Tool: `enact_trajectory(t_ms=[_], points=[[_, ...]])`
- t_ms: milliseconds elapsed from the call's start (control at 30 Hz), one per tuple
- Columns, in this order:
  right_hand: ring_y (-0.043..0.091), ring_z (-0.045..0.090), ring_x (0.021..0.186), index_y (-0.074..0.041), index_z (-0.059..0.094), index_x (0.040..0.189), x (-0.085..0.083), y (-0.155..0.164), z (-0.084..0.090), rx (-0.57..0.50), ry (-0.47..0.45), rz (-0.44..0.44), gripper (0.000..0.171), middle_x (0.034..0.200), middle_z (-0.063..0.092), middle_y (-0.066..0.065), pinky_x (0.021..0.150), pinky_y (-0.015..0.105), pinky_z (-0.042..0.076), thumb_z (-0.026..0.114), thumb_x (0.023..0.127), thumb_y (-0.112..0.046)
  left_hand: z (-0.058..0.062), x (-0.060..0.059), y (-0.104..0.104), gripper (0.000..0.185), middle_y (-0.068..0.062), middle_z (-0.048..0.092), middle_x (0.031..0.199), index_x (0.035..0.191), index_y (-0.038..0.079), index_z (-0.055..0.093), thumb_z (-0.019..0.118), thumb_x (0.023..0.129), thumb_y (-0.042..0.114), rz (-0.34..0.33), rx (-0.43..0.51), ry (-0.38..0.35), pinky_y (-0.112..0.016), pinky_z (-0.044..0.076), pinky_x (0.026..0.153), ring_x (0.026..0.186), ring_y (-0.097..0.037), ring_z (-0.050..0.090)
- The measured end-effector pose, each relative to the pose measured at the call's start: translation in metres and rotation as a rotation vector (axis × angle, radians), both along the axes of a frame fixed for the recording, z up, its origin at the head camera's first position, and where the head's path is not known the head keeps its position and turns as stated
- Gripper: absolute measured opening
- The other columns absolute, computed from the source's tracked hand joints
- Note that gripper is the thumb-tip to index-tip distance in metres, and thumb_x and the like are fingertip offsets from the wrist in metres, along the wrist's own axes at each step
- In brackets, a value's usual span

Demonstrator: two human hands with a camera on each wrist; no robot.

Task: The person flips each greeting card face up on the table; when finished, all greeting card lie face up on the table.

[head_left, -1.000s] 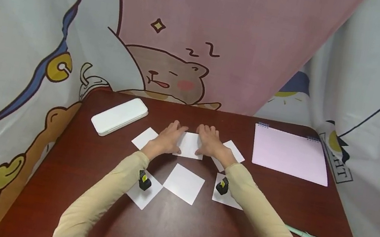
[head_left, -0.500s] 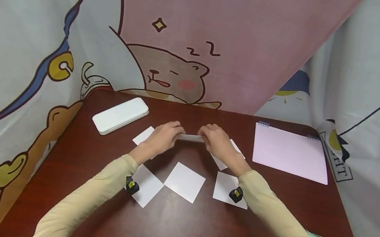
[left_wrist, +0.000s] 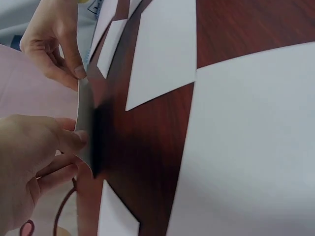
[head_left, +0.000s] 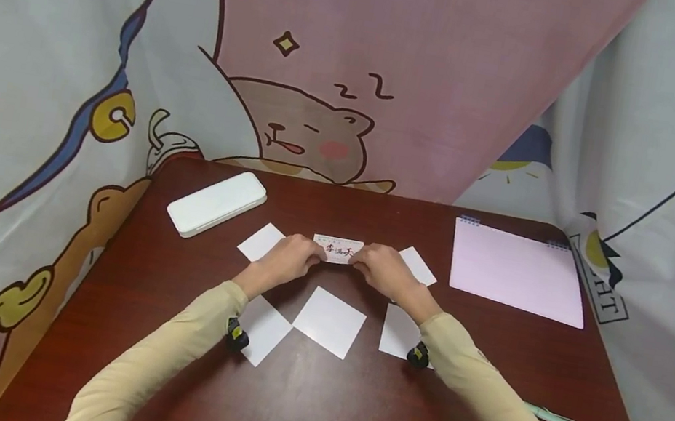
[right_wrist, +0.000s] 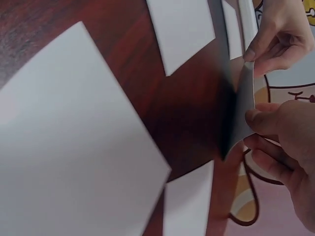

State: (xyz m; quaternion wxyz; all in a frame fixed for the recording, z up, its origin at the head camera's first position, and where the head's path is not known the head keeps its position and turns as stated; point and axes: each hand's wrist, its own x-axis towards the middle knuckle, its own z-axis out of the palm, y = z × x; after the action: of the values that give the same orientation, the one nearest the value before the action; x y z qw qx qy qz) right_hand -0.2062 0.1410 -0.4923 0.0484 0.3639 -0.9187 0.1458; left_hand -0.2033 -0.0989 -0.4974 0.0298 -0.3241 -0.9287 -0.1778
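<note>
In the head view a paper card (head_left: 340, 244) with dark red handwritten characters stands tilted up at the far middle of the table. My left hand (head_left: 287, 258) pinches its left end and my right hand (head_left: 387, 271) pinches its right end, thumbs on the near side. In the left wrist view, the card (left_wrist: 84, 109) is slightly bent, with the thumb of the left hand (left_wrist: 27, 157) pressed on it. From the right wrist, the right hand (right_wrist: 288, 142) holds the card's near end and a dark shadow falls beside the card. Fingertips behind the card are partly hidden.
White blank-faced cards lie around: a back left card (head_left: 259, 242), a back right card (head_left: 420, 266), a centre card (head_left: 329, 322), a front left card (head_left: 263, 331) and a front right card (head_left: 399, 332). A white case (head_left: 215, 204), pink spiral pad (head_left: 516, 272) and green pen (head_left: 554, 420) lie farther out.
The far middle card lay flat with its blank side up between my hands. Both hands have gripped it and turned it up, and its written side now shows.
</note>
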Motion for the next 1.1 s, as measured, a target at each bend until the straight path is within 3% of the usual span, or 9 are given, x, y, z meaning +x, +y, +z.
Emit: enact_trajectory(t_ms=[300, 667, 900, 1000, 1100], points=[[0.019, 0.074, 0.091, -0.011, 0.08, 0.097, -0.006, 0.005, -0.021, 0.0, -0.015, -0.006, 0.012, 0.096, 0.078, 0.001, 0.084, 0.038, 0.058, 0.075, 0.089, -0.004, -0.019, -0.012, 0.002, 0.011, 0.0, 0.079, 0.094, 0.097, 0.014, 0.081, 0.076, 0.089, 0.008, 0.007, -0.004, -0.05, -0.039, 0.058, 0.082, 0.09, -0.022, 0.074], [0.016, 0.074, 0.089, -0.01, 0.08, 0.101, -0.008, 0.007, -0.03, -0.031, -0.066, -0.044, 0.012, 0.095, 0.079, 0.001, 0.083, 0.035, 0.059, 0.077, 0.089, -0.011, -0.023, -0.013, 0.003, 0.008, -0.002, 0.078, 0.093, 0.096, 0.011, 0.08, 0.076, 0.089, 0.01, 0.017, 0.018, -0.051, -0.04, 0.058, 0.082, 0.09, -0.023, 0.073], [0.026, 0.073, 0.101, -0.004, 0.077, 0.11, -0.01, 0.029, -0.005, -0.086, -0.121, -0.077, 0.025, 0.107, 0.077, 0.009, 0.089, 0.041, 0.059, 0.079, 0.085, -0.004, -0.015, -0.011, 0.017, 0.019, -0.005, 0.075, 0.114, 0.109, 0.01, 0.077, 0.075, 0.091, 0.013, 0.033, 0.005, 0.0, -0.039, 0.055, 0.098, 0.114, -0.025, 0.067], [0.028, 0.071, 0.105, -0.005, 0.075, 0.115, -0.016, 0.043, 0.01, -0.057, -0.168, -0.094, 0.033, 0.11, 0.076, 0.01, 0.092, 0.044, 0.057, 0.081, 0.082, -0.002, -0.006, -0.012, 0.032, 0.025, -0.008, 0.071, 0.121, 0.117, 0.01, 0.074, 0.073, 0.093, 0.018, 0.053, 0.004, -0.017, -0.041, 0.054, 0.1, 0.119, -0.028, 0.065], [0.031, 0.068, 0.11, -0.006, 0.073, 0.12, -0.021, 0.057, 0.02, -0.002, -0.22, -0.105, 0.043, 0.115, 0.074, 0.011, 0.096, 0.047, 0.055, 0.084, 0.078, -0.002, 0.001, -0.012, 0.05, 0.032, -0.009, 0.067, 0.122, 0.123, 0.009, 0.071, 0.071, 0.095, 0.025, 0.066, 0.011, -0.081, -0.043, 0.055, 0.098, 0.117, -0.029, 0.064]])
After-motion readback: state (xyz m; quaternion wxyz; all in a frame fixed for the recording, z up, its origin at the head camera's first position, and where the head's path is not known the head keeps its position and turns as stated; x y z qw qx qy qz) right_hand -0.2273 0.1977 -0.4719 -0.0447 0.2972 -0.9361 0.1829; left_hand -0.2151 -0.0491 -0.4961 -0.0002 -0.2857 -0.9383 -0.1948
